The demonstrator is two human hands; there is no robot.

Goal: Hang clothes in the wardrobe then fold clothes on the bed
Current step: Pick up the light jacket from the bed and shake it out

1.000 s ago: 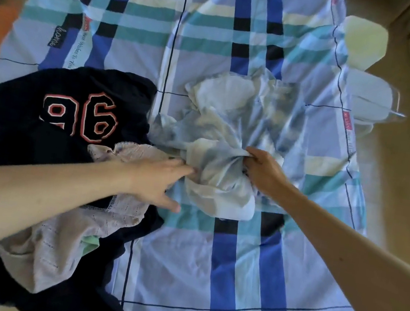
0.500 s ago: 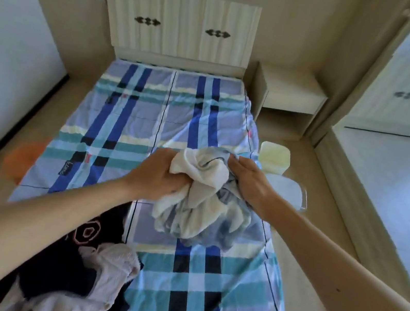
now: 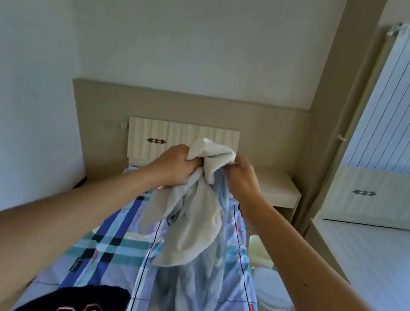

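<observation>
Clutching the bunched garment (image 3: 192, 230), left grip (image 3: 179, 166) and right grip (image 3: 243, 178) held high, arms outstretched.

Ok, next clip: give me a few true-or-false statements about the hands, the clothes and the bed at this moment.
1. The left hand and the right hand both grip the pale garment at its top. True.
2. The pale garment lies flat on the bed. False: it hangs from the hands over the bed.
3. A dark top with numbers on it lies on the bed at the lower left. True.
4. The bed is covered in plain white. False: the cover is checked in blue, teal and white.
5. The bedside table stands left of the headboard. False: it stands to its right.
</observation>
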